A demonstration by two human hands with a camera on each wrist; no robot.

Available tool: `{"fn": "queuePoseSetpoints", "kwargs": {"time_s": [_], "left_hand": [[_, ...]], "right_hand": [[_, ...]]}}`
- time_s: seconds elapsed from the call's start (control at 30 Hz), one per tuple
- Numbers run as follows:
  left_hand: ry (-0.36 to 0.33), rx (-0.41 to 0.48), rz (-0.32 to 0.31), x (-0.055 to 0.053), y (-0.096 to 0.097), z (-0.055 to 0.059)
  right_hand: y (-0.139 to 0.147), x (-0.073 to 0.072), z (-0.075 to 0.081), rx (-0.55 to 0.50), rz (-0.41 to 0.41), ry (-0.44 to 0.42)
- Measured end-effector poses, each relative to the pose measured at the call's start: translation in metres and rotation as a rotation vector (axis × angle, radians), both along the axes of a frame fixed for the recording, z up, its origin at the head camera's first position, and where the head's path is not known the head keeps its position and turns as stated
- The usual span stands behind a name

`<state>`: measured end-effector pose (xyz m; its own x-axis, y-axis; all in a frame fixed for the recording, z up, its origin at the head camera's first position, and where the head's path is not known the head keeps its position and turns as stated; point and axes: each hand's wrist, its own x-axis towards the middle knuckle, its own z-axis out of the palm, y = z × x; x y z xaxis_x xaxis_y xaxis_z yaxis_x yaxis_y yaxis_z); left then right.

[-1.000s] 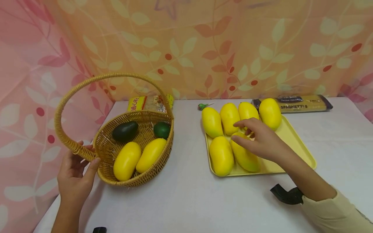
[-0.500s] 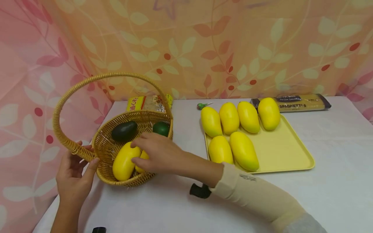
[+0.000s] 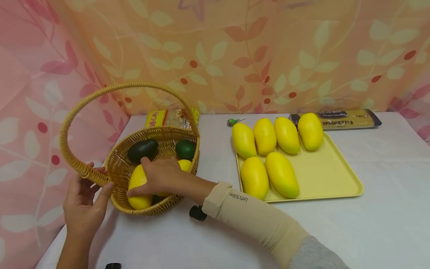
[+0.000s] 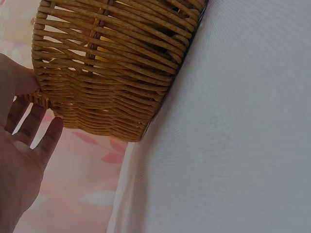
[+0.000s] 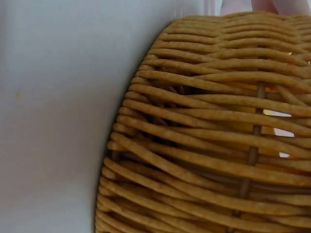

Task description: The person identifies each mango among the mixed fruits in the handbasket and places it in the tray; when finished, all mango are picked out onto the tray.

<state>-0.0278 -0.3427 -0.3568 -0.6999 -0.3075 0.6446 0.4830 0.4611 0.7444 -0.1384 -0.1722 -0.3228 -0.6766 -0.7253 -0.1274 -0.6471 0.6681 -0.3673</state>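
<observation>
A wicker basket (image 3: 162, 137) stands at the left with its hoop handle upright. My left hand (image 3: 84, 209) pinches the handle's base at the basket's left rim, thumb in front and fingers behind; in the left wrist view this hand (image 4: 22, 155) is beside the woven wall. Inside the basket, my right hand (image 3: 164, 175) grips a yellow mango (image 3: 137, 179) between thumb and fingers. Another mango (image 3: 184, 164) lies mostly hidden beneath that hand. Behind them lie a dark avocado (image 3: 142, 150) and a dark green, rounded fruit (image 3: 185, 149). The right wrist view shows only basket weave, the table and blurred fingers.
Right of the basket, a yellow tray (image 3: 322, 175) bears several mangoes (image 3: 282, 175). At the back lie a spaghetti pack (image 3: 351, 119), a green-wrapped lollipop (image 3: 231, 122) and a yellow-labelled food packet (image 3: 158, 118). Patterned cloth (image 3: 215, 56) hangs behind the white table (image 3: 215, 239).
My right hand has moved left from over the tray into the basket and taken hold of a mango. My left hand stays on the basket handle. The tray mangoes look unmoved.
</observation>
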Motion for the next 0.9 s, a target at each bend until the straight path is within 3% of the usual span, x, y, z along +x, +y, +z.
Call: {"fn": "queuePoseSetpoints", "kwargs": {"time_s": [0.2, 0.33, 0.47, 0.8, 0.9], "left_hand": [[-0.047, -0.039, 0.049, 0.002, 0.0, 0.001], [0.007, 0.01, -0.01, 0.0, -0.003, -0.001], [0.061, 0.064, -0.094, -0.003, -0.005, -0.003], [0.095, 0.117, -0.15, -0.004, -0.005, -0.004], [0.091, 0.108, -0.141, -0.004, -0.004, -0.003]], "right_hand": [[0.0, -0.005, -0.001, -0.108, 0.129, -0.069], [0.004, -0.008, 0.001, -0.217, 0.169, -0.136], [0.008, -0.009, 0.004, -0.29, 0.182, -0.147], [0.011, -0.01, 0.006, -0.412, 0.189, -0.191], [0.011, -0.01, 0.008, -0.449, 0.2, -0.183]]}}
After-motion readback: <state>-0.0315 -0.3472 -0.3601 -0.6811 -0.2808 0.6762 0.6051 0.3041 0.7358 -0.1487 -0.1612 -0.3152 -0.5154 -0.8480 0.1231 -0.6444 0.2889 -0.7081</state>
